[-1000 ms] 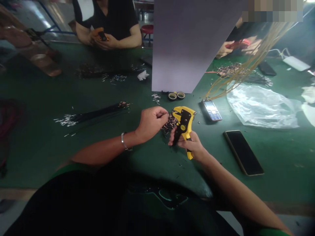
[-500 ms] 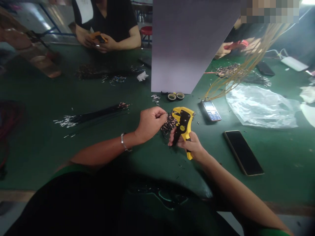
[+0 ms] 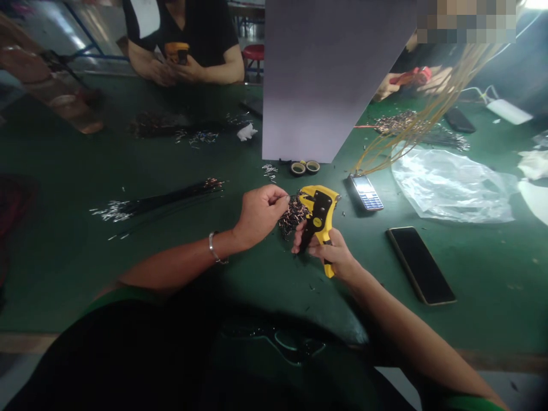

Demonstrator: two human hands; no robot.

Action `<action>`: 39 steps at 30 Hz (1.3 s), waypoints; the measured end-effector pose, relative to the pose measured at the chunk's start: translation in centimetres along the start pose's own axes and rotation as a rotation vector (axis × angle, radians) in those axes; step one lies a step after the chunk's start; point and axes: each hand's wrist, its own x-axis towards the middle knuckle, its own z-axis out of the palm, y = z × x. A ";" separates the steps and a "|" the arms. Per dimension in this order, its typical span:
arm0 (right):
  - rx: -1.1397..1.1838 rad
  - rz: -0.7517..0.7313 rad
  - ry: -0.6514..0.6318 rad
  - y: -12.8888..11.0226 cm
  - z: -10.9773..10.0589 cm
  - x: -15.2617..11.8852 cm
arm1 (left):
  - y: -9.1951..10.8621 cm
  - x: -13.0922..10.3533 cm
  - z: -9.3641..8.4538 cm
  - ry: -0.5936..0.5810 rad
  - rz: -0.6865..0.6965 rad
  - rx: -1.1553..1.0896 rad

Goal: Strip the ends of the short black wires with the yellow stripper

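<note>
My right hand (image 3: 331,251) is wrapped round the handles of a yellow and black wire stripper (image 3: 320,214), whose jaws point up and to the left. Just left of the jaws, my left hand (image 3: 263,214) is closed in a pinch. Whatever lies between its thumb and finger is too small to make out. A pile of short dark offcuts with coppery ends (image 3: 293,217) lies on the table between both hands, partly hidden by the tool. To the left rests a bundle of black wires (image 3: 171,198) with silvery tips at one end and coppery tips at the other.
Two tape rolls (image 3: 305,167) sit by a grey upright panel (image 3: 317,80). On the right lie a keypad phone (image 3: 366,192), a black smartphone (image 3: 422,265) and a clear plastic bag (image 3: 454,182). Across the green table, co-workers' hands hold an orange tool (image 3: 177,52) and a red tool (image 3: 411,76).
My hands and the wire stripper keep nearly the same pose. Across the table, a co-worker's orange tool has been raised and turned more upright. The whole view has shifted slightly.
</note>
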 end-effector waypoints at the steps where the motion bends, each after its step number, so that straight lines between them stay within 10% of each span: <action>1: -0.004 0.003 0.003 0.0 0.0 0.0 | 0.0 0.0 0.0 0.000 -0.002 -0.001; 39: 0.023 -0.015 -0.018 -0.2 0.1 0.0 | 0.0 -0.2 0.2 0.023 0.026 -0.022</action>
